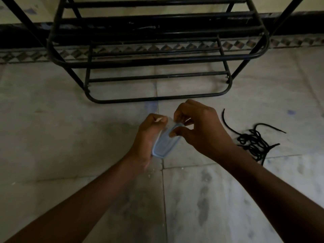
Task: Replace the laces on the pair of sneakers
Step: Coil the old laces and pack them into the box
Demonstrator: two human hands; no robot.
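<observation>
Step in hand (my judgement): opening a small pale-blue lidded box (164, 144), probably the store for the fresh laces. Its contents are not visible, and 0 sneakers are in view.

Hands: the left hand (147, 137) wraps the box's body, fingers curled round it. The right hand (198, 127) pinches the lid's far edge between thumb and fingertips. That corner looks slightly raised (blurred, not certain).

Position: the box is held in the air just in front of the middle of the black shoe rack's (157, 99) bottom rail. 1 tangle of black laces (254, 142) lies on the floor (70, 120) in front of the rack's right foot, to the right of the right hand and apart from both hands. I cannot count the strands.

Next move (judged): peel the lid from that corner while the left hand steadies the body, keeping the box level so nothing spills.
</observation>
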